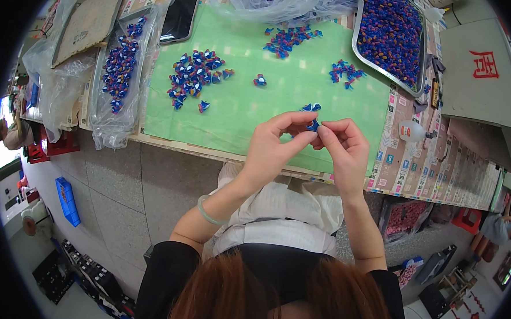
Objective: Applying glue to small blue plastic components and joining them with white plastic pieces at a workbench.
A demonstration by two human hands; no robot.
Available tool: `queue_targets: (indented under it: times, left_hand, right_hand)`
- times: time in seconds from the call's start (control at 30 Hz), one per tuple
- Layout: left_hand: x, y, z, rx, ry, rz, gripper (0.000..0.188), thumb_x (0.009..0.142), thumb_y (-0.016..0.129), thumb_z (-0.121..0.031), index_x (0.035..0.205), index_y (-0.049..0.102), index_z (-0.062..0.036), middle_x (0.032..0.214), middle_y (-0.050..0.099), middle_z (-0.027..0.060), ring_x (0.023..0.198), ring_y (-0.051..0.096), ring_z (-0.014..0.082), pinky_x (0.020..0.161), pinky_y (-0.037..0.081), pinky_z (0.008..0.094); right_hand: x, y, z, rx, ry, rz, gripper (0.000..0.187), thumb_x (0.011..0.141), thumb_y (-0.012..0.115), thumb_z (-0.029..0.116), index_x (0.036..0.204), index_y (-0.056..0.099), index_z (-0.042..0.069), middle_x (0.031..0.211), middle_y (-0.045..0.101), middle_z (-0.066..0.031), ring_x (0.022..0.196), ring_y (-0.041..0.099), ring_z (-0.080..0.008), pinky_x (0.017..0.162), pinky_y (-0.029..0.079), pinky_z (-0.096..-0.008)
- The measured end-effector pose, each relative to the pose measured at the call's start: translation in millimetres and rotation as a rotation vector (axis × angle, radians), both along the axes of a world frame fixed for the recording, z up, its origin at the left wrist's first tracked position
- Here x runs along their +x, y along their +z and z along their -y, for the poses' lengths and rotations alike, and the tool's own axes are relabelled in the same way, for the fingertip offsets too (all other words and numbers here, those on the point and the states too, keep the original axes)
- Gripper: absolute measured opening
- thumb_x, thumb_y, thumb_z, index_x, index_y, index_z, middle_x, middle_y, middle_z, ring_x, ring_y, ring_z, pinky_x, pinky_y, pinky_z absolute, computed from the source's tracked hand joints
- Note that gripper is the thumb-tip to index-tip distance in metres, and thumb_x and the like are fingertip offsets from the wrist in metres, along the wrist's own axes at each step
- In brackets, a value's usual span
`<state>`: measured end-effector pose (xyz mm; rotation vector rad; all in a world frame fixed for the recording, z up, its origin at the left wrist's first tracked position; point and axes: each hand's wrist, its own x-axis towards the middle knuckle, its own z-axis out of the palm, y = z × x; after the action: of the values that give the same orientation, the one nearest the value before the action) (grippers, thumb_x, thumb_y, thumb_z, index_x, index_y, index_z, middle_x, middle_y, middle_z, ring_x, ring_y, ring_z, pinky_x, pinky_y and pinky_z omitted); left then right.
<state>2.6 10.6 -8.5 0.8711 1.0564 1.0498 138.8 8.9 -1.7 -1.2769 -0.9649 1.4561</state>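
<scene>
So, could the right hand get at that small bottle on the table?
Probably yes: the small bottle is off to the right hand's right, nothing visibly between, though its fingers are busy with a small blue piece.

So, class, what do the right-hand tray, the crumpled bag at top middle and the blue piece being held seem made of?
Tray: probably metal; its silvery rim shines. Bag: likely thin plastic film, see-through with glossy creases. Blue piece: perhaps smooth plastic, but too small to be sure.
</scene>
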Motion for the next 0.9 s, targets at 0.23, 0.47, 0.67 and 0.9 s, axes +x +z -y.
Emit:
queue_targets:
  times: [0.23, 0.47, 0.67, 0.9]
  left_hand:
    - [6, -3, 6, 0.313, 0.059, -0.346, 0.022, 0.072, 0.057, 0.001, 0.095, 0.058, 0.0006, 0.088, 0.058, 0.0067, 0.079, 0.053, 0.0123, 0.072, 0.042, 0.0233]
    - [7, -3, 3, 0.430, 0.107, -0.428, 0.021, 0.066, 0.059, 0.001, 0.087, 0.060, -0.0016, 0.079, 0.059, 0.0089, 0.073, 0.055, 0.0196, 0.064, 0.044, 0.0273]
    - [7, -3, 3, 0.461, 0.088, -0.461, 0.022, 0.067, 0.058, 0.002, 0.088, 0.059, -0.0007, 0.079, 0.058, 0.0092, 0.073, 0.055, 0.0194, 0.065, 0.044, 0.0273]
    - [-2, 12, 1, 0.013, -0.038, 0.142, 0.022, 0.073, 0.057, 0.001, 0.095, 0.058, 0.0013, 0.085, 0.056, 0.0059, 0.078, 0.054, 0.0118, 0.069, 0.044, 0.0226]
  right_hand:
    - [2, 2, -2, -0.043, 0.014, -0.042, 0.006, 0.080, 0.052, 0.003, 0.079, 0.053, -0.003, 0.074, 0.058, -0.0084, 0.066, 0.058, -0.0121, 0.060, 0.049, -0.0228]
    - [2, -4, 2, -0.096, -0.025, -0.175, 0.005, 0.079, 0.051, 0.003, 0.077, 0.053, -0.002, 0.074, 0.059, -0.0084, 0.066, 0.058, -0.0125, 0.061, 0.051, -0.0250]
    - [3, -3, 2, -0.094, -0.027, -0.185, 0.005, 0.079, 0.051, 0.003, 0.078, 0.052, -0.002, 0.075, 0.059, -0.0082, 0.066, 0.059, -0.0129, 0.062, 0.050, -0.0253]
    - [0, 9, 8, 0.081, -0.049, -0.118, 0.008, 0.080, 0.050, 0.001, 0.085, 0.054, -0.003, 0.080, 0.057, -0.0083, 0.070, 0.055, -0.0123, 0.063, 0.045, -0.0222]
